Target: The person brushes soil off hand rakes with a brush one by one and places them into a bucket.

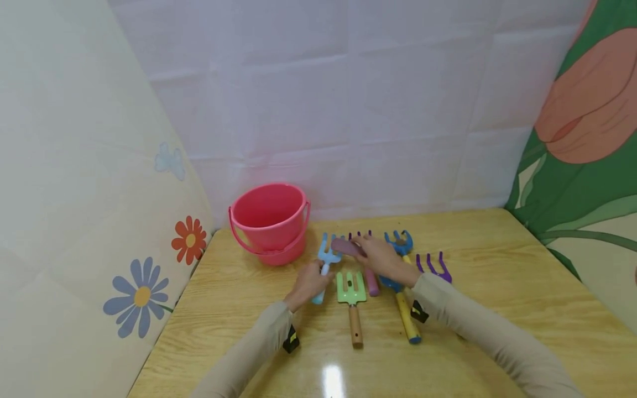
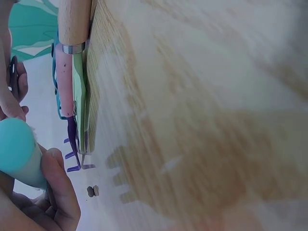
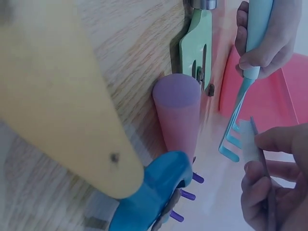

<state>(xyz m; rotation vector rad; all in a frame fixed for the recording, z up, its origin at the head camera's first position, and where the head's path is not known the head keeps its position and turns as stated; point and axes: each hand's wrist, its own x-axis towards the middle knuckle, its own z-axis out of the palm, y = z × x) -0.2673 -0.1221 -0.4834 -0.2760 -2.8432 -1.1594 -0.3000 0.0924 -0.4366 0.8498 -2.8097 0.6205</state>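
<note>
My left hand [image 1: 309,282] grips the handle of a light blue hand rake [image 1: 329,255], its tines pointing away from me. Close by, my right hand [image 1: 380,257] pinches a brush with a flat mauve back [image 1: 345,246]. In the right wrist view, the brush's pale bristles [image 3: 248,139] are right beside the rake's bent tines [image 3: 231,149]; whether they touch I cannot tell. A green rake [image 1: 352,296] with a wooden handle lies just below both hands, a small dark lump between its tines.
A pink bucket [image 1: 271,226] stands at the back left against the white cloth. Around my right arm lie a pink-handled rake [image 1: 371,283], yellow-handled blue tools [image 1: 408,320] and a purple rake [image 1: 443,272]. Small dark bits [image 2: 90,191] show near the green rake's tines.
</note>
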